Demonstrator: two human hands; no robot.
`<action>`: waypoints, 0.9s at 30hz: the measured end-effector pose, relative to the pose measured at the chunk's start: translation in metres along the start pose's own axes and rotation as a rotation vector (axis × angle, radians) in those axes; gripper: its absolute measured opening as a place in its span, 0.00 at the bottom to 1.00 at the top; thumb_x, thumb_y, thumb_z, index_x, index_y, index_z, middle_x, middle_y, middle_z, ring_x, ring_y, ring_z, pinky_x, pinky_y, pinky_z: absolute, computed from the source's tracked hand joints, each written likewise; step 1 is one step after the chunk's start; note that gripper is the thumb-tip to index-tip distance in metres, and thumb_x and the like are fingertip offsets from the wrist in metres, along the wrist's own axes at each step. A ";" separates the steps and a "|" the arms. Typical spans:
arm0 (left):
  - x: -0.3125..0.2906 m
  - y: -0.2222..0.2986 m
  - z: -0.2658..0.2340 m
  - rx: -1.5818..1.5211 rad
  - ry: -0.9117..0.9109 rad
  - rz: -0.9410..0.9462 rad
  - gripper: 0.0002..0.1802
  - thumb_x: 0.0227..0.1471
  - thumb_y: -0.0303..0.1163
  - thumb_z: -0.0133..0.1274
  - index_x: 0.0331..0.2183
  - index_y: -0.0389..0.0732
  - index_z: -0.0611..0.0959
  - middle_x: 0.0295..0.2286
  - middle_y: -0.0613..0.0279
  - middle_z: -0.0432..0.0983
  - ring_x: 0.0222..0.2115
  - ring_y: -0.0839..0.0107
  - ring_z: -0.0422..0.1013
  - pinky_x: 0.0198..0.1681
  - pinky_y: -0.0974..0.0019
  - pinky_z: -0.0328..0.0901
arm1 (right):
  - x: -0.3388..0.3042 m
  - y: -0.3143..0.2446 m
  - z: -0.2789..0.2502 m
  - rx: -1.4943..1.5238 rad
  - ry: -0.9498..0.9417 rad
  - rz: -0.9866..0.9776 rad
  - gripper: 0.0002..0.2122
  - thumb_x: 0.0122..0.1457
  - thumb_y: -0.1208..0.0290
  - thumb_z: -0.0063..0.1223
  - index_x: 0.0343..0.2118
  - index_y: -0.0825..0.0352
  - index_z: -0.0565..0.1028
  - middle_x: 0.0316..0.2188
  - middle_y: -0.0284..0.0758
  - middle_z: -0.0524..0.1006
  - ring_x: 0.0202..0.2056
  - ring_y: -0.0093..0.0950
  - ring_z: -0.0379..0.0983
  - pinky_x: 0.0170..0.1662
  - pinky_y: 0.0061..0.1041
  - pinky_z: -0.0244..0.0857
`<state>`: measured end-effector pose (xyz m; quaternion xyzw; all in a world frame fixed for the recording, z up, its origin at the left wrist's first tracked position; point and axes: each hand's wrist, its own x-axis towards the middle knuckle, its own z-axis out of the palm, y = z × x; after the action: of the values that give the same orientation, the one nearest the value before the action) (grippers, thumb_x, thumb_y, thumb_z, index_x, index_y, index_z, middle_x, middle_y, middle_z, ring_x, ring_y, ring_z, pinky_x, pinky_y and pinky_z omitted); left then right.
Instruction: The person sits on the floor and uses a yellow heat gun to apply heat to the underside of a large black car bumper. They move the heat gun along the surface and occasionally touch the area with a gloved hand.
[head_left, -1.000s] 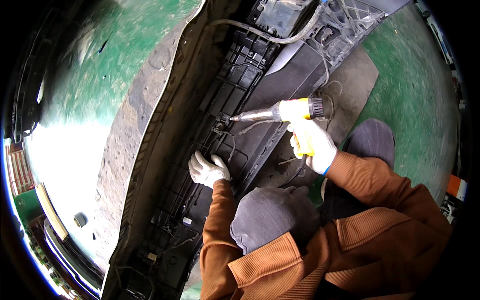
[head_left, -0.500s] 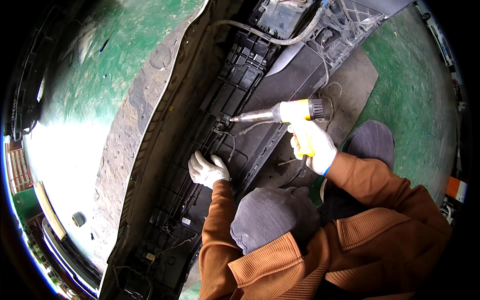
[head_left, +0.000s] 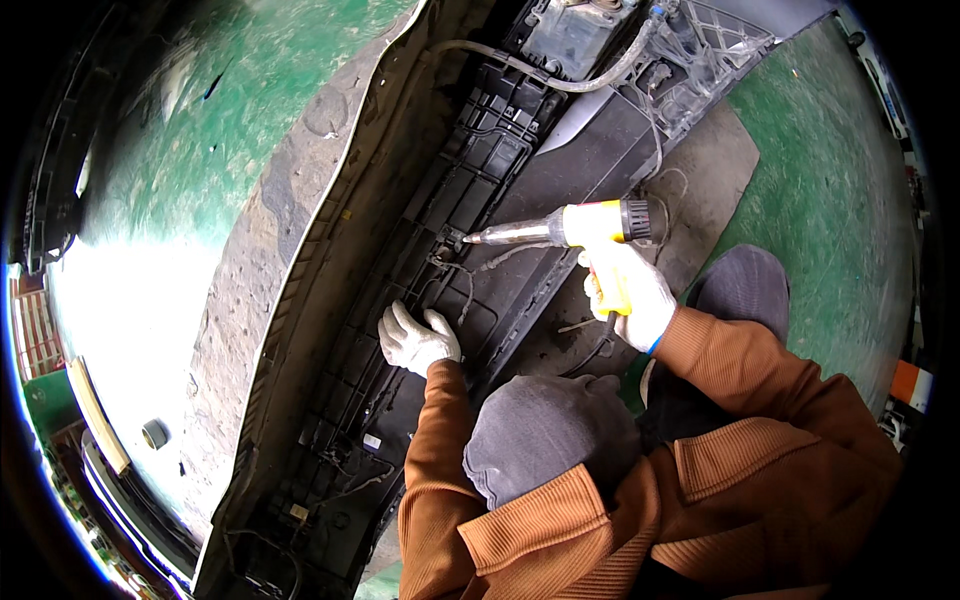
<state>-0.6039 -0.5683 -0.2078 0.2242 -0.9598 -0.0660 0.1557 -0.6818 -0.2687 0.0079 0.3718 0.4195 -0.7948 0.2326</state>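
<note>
My right hand [head_left: 640, 297], in a white work glove, is closed round the yellow grip of a hot-air gun [head_left: 592, 222]. Its long metal nozzle [head_left: 508, 233] points left, the tip at a small fitting on the black ribbed inner side of a car bumper [head_left: 487, 160]. Below the nozzle, my left hand [head_left: 415, 340], gloved too, lies on the black plastic with fingers spread and holds nothing. A thin wiring harness [head_left: 468, 292] runs between the nozzle and this hand. Whether the tip touches the fitting, I cannot tell.
A hose [head_left: 500, 60] curves over the bumper's far end. Cardboard [head_left: 715, 165] lies under it on the green floor [head_left: 800, 170]. To the left stands the bumper's scuffed pale edge [head_left: 285, 210]. A small roll [head_left: 154, 434] and a wooden board [head_left: 98, 415] are at lower left.
The whole view has shifted very slightly. Both hands and the hot-air gun keep their places on the bumper.
</note>
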 end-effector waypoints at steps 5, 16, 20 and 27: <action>0.000 -0.002 0.002 -0.005 0.002 0.002 0.38 0.53 0.42 0.63 0.63 0.43 0.74 0.62 0.55 0.71 0.64 0.48 0.63 0.66 0.41 0.58 | 0.005 0.003 -0.007 -0.032 -0.006 0.000 0.11 0.69 0.60 0.59 0.45 0.61 0.76 0.33 0.29 0.78 0.27 0.22 0.75 0.23 0.23 0.68; 0.003 0.003 -0.003 -0.004 0.035 0.019 0.37 0.51 0.41 0.63 0.61 0.40 0.76 0.59 0.52 0.72 0.62 0.47 0.65 0.64 0.40 0.60 | 0.005 0.004 -0.007 -0.021 -0.020 -0.016 0.11 0.68 0.60 0.59 0.45 0.63 0.77 0.31 0.29 0.77 0.26 0.22 0.75 0.23 0.23 0.67; 0.001 0.000 -0.001 -0.017 -0.011 -0.001 0.38 0.53 0.42 0.63 0.63 0.42 0.74 0.61 0.54 0.70 0.64 0.48 0.62 0.66 0.40 0.57 | 0.005 0.004 -0.008 -0.025 -0.021 -0.011 0.12 0.68 0.60 0.60 0.44 0.64 0.77 0.30 0.29 0.77 0.26 0.21 0.75 0.23 0.23 0.67; 0.003 0.002 -0.004 -0.024 0.034 0.000 0.36 0.49 0.41 0.63 0.59 0.40 0.78 0.57 0.52 0.73 0.61 0.46 0.66 0.63 0.41 0.61 | 0.000 -0.015 0.000 -0.277 -0.120 -0.101 0.12 0.70 0.61 0.58 0.45 0.66 0.77 0.29 0.32 0.77 0.28 0.21 0.75 0.29 0.22 0.70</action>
<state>-0.6062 -0.5679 -0.2031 0.2235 -0.9561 -0.0737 0.1747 -0.6923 -0.2608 0.0159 0.2666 0.5287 -0.7607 0.2660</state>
